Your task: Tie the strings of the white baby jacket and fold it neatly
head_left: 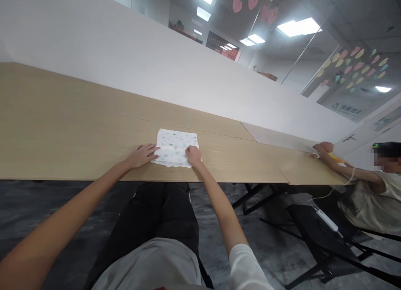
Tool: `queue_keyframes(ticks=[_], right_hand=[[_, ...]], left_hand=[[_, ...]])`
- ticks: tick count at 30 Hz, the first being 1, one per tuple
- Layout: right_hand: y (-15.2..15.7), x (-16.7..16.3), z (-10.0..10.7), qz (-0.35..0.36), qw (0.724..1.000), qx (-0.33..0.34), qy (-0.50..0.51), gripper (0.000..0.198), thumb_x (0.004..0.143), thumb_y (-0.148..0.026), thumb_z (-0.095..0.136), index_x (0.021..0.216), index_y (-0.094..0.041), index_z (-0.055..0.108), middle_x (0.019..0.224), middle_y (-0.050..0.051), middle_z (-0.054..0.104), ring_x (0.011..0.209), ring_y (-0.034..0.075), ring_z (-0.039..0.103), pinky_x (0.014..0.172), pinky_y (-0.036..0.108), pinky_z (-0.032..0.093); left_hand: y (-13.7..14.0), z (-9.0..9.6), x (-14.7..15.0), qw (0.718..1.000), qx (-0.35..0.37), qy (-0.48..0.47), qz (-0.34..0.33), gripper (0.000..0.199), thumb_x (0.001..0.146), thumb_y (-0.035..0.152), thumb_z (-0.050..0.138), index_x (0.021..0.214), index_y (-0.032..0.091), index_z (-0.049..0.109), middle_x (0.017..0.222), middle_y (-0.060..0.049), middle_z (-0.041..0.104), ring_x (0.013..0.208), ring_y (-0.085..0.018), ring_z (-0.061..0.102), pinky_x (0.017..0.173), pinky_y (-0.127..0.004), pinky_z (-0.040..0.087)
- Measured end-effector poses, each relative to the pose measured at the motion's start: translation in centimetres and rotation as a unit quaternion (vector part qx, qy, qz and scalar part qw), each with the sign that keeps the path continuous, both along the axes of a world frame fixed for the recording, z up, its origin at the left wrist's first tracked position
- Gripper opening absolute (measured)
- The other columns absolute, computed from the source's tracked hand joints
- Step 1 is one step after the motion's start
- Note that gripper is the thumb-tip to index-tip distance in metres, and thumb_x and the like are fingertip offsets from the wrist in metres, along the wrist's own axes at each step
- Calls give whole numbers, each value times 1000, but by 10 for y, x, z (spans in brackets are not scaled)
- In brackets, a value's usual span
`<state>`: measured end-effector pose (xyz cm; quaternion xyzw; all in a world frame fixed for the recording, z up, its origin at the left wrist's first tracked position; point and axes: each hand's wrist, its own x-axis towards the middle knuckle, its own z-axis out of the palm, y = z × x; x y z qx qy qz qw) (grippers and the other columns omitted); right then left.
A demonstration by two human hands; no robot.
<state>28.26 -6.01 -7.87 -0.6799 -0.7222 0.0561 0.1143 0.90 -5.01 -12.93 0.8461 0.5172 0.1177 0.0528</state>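
A white cloth (pixel 175 144) with a small scattered print lies flat on the light wooden table in front of me, roughly rectangular with a wavy near edge. My left hand (pixel 141 156) rests palm down at its left side, fingers stretched out, the fingertips on the cloth's edge. At the right side, my right hand (pixel 194 155) is closed, its fingers curled and pressed together on the cloth near the edge. What lies under the right fingers is partly hidden by the hand.
The long wooden table (pixel 78 127) runs along a white wall (pixel 140 64). At the far right sits another person (pixel 369 194), arms on the table beside an orange-yellow object (pixel 336 158). A black folding chair (pixel 316 227) with a white power strip (pixel 328 220) stands there.
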Motion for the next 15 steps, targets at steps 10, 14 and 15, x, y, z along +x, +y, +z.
queue_keyframes(ticks=[10, 14, 15], right_hand=[[8, -10, -13, -10, 999, 44, 1, 31, 102, -22, 38, 118, -14, 63, 122, 16, 63, 113, 26, 61, 86, 33, 49], [6, -6, -13, -1, 997, 68, 20, 30, 99, -21, 46, 125, -15, 58, 123, 15, 63, 110, 25, 61, 86, 32, 49], [6, 0, -11, -4, 997, 74, 31, 31, 98, -20, 47, 127, -15, 58, 123, 15, 63, 108, 24, 62, 86, 32, 49]], left_hand=[[0, -5, -1, 1000, 14, -14, 8, 62, 97, 53, 29, 148, 24, 47, 156, -11, 41, 144, -26, 35, 116, -45, 24], [0, -5, -1, 999, 32, -34, -10, 62, 96, 54, 28, 145, 23, 50, 154, -12, 45, 141, -26, 39, 116, -46, 27], [-1, -3, -2, 998, 38, -44, -14, 63, 96, 54, 27, 144, 21, 52, 152, -13, 47, 140, -27, 41, 116, -45, 29]])
